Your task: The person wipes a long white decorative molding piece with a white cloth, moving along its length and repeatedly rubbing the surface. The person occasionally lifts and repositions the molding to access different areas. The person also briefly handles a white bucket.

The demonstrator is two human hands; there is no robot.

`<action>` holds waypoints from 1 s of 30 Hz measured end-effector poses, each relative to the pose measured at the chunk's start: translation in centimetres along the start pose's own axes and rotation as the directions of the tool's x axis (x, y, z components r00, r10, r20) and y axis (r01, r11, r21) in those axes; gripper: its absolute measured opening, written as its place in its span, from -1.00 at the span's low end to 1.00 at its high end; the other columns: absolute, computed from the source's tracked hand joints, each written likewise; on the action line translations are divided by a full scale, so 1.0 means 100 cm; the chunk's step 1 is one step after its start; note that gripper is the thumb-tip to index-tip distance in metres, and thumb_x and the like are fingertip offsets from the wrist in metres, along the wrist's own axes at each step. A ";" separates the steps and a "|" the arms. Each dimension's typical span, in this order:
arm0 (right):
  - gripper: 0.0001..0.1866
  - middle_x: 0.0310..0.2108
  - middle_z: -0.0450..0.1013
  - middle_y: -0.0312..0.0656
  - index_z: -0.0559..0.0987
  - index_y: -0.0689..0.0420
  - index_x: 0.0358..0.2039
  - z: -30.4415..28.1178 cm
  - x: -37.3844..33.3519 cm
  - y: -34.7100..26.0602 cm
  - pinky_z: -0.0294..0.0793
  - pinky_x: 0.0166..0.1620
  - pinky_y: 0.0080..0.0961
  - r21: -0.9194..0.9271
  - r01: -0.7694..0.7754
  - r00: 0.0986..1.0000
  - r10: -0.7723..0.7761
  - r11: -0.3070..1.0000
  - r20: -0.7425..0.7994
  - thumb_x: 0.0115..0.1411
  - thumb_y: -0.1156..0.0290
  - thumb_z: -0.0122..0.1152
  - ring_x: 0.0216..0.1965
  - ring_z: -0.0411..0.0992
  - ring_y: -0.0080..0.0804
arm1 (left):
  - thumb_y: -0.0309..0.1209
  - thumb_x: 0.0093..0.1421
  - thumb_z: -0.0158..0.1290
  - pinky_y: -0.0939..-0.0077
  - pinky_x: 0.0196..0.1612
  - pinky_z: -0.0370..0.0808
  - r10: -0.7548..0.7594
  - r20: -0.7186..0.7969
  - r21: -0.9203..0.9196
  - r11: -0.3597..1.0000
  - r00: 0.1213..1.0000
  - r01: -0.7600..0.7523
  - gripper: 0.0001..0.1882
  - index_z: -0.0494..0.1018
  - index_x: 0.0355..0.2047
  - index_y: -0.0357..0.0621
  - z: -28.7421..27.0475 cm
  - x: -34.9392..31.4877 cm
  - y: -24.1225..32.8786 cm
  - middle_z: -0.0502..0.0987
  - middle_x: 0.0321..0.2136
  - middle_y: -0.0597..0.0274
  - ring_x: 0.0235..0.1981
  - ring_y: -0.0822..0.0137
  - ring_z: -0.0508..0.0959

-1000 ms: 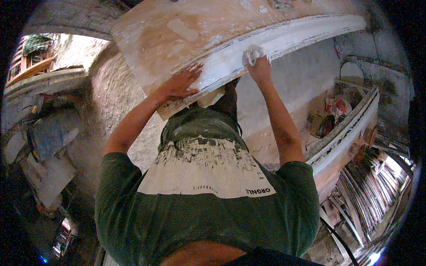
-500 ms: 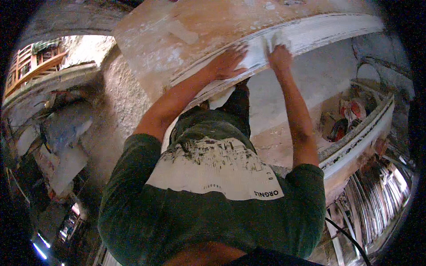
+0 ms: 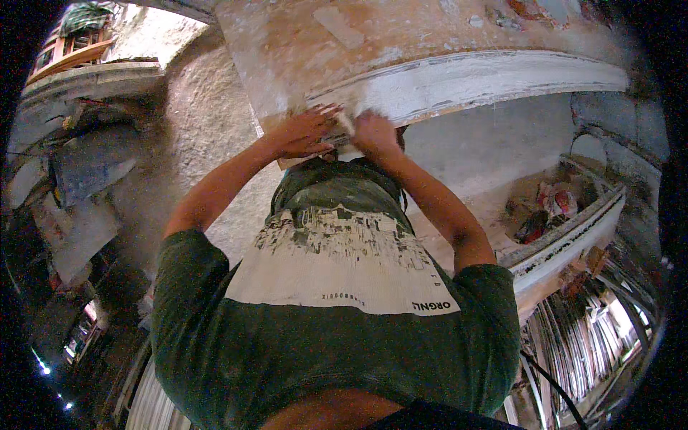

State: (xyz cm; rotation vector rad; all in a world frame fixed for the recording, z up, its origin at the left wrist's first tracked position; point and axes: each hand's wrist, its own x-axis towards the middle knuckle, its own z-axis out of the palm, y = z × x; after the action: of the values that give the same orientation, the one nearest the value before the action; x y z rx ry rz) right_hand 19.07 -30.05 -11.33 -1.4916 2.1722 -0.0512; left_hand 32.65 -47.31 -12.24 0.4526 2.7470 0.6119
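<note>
A long white plaster moulding [image 3: 494, 75] with grooved edges lies along the near edge of a stained tan tabletop [image 3: 401, 32]. My left hand [image 3: 308, 133] rests with fingers stretched out on the moulding's left end. Close beside it, my right hand [image 3: 375, 135] is closed around a small pale piece [image 3: 347, 122], pressed to the moulding. Motion smears this hand, and I cannot make out exactly what the piece is.
A rough pale wall or ground surface [image 3: 204, 143] lies left of the table. To the right stands a trough-like bench [image 3: 566, 247] holding red and white items [image 3: 555, 204]. Beyond it are stacked pale strips [image 3: 584, 322]. A black cable [image 3: 552, 383] runs at lower right.
My right hand has slid left and nearer along the moulding with the pale piece, close to my left hand. My left hand has shifted left to the moulding's end. The view has shifted too.
</note>
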 end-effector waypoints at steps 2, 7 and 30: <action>-0.65 -0.41 0.41 0.00 0.53 0.23 -0.46 0.001 -0.002 -0.017 0.44 -0.32 -0.20 -0.035 0.148 0.988 -0.147 0.988 0.048 -0.02 0.16 0.09 -0.37 0.44 -0.08 | -0.11 0.19 -0.17 0.24 0.24 -0.04 -0.012 -0.056 -0.049 0.999 0.998 0.009 -0.38 0.06 0.13 -0.29 -0.001 -0.016 0.002 -0.02 0.21 -0.02 0.23 0.04 0.00; -0.62 -0.36 0.42 0.01 0.53 0.23 -0.39 0.009 0.000 0.003 0.45 -0.28 -0.20 -0.089 -0.049 0.998 0.046 0.995 -0.037 0.00 0.13 0.06 -0.31 0.44 -0.11 | -0.19 0.18 -0.17 0.24 0.23 -0.01 -0.209 -0.026 -0.160 0.966 0.978 0.202 -0.41 0.05 0.15 -0.24 0.001 -0.033 -0.003 0.03 0.20 0.02 0.21 0.06 0.05; -0.37 -0.15 0.33 0.18 0.46 0.35 -0.24 -0.011 0.029 0.009 0.34 -0.08 0.00 0.387 -0.415 0.893 0.451 0.824 -0.002 0.18 -0.07 -0.22 -0.09 0.32 0.13 | 0.01 0.17 -0.21 0.24 0.25 -0.08 -0.041 0.062 0.001 0.999 0.997 0.041 -0.27 0.02 0.16 -0.32 -0.028 0.036 0.012 -0.11 0.23 -0.09 0.23 -0.05 -0.03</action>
State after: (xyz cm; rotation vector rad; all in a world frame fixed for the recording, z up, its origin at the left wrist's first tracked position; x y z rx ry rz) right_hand 17.00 -32.49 -11.77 -0.7726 2.3588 -0.3687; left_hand 28.66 -45.95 -10.00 0.4071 2.6910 0.5779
